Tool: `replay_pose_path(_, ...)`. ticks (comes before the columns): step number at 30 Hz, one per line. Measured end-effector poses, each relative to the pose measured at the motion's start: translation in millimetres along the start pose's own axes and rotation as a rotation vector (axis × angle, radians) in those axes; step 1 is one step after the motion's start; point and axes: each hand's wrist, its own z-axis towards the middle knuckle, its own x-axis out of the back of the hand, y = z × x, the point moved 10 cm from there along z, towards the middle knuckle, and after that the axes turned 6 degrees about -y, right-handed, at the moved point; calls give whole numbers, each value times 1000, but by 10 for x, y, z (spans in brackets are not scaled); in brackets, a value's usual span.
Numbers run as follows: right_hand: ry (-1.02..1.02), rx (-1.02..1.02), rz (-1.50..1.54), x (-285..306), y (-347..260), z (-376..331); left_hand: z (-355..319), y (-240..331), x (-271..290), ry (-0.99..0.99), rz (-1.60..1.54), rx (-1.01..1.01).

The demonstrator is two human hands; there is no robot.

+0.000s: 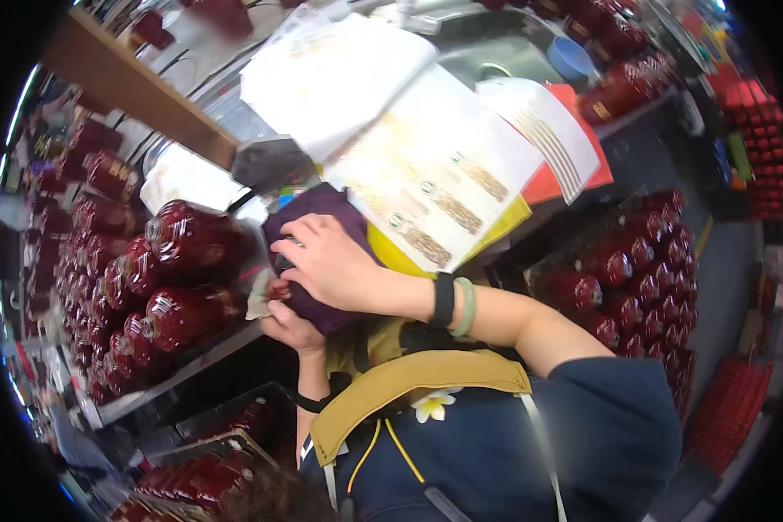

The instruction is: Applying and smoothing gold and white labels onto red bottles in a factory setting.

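A: Right hand (335, 261)?
B: On top of a purple cloth (317, 252), fingers curled over it, grip clamped on the cloth. Black band and pale green bangle on that wrist.

A: Left hand (291, 329)?
B: Under the same cloth, palm up against its lower edge. Grip looks closed on the cloth plus something dark red (278, 289) peeking out at the left; can't tell what that is, mostly hidden.

A: Where's the cloth?
B: Held up between both hands, centre of view, just right of the dark red bottles (178, 270) lying on a metal shelf (148, 391).

A: Around it?
B: Stack of white printed sheets (426, 174) right above the hands, yellow thing (400, 257) under them, touching the cloth's right side. More red bottles (635, 270) packed at right. Blue cup (570, 56) top right. Wooden shelf board (139, 91) upper left.
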Motion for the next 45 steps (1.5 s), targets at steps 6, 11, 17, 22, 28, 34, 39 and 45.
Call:
replay_pose_path(6,-39,-43,-8,119,-35,49,-7,76,-34,-7,61,58)
replay_pose_path(11,-43,-10,-51,103,-106,21,-22,202,-47,-13,102,30)
replay_pose_path(17,-61,62,-13,146,-250,83,4,209,-32,58,31,-65)
replay_pose_path(22,-61,134,-39,41,-78,11,-28,239,-70,82,100,-150)
replay_pose_path(28,-61,164,-66,-17,-17,11,-66,406,-9,64,51,-184)
replay_pose_path(34,-50,196,-50,2,-39,68,118,1410,704,239,-52,-410)
replay_pose_path(39,-30,150,-67,45,57,47,962,2819,2147,843,465,-805)
replay_pose_path(45,50,145,-146,42,-58,23,2574,1928,4117,797,770,-116)
